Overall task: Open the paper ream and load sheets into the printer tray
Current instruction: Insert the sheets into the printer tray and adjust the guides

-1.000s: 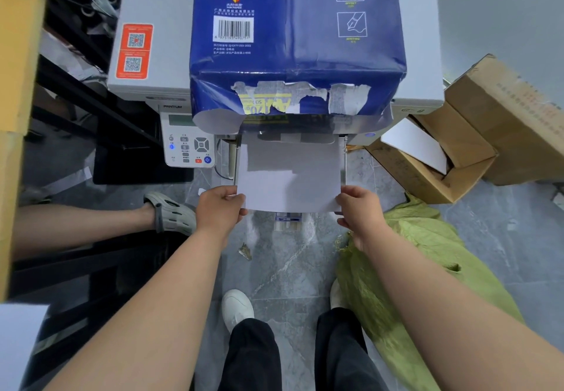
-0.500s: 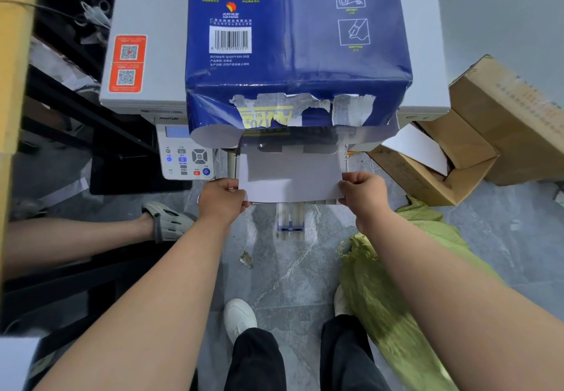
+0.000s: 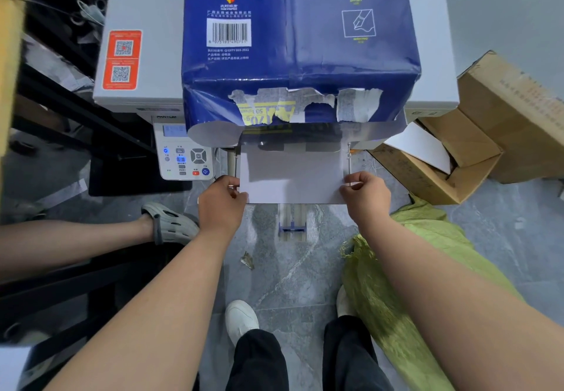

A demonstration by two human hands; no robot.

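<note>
A blue paper ream (image 3: pixel 299 46) with its near end torn open lies on top of the white printer (image 3: pixel 146 55). Below it a stack of white sheets (image 3: pixel 293 174) sticks out of the printer's front tray, whose blue-tipped guide (image 3: pixel 292 226) shows beneath the stack. My left hand (image 3: pixel 221 204) pinches the sheets' near left corner. My right hand (image 3: pixel 364 192) pinches the near right corner. The far part of the sheets is hidden under the ream's overhanging flap.
The printer's control panel (image 3: pixel 184 155) is left of the tray. An open cardboard box (image 3: pixel 442 162) with a white sheet stands to the right, a green bag (image 3: pixel 403 284) below it. Another person's leg and grey sandal (image 3: pixel 171 223) reach in from the left. My feet stand on grey floor.
Both hands have pushed the sheets farther into the tray, so less paper sticks out and more of the tray guide shows.
</note>
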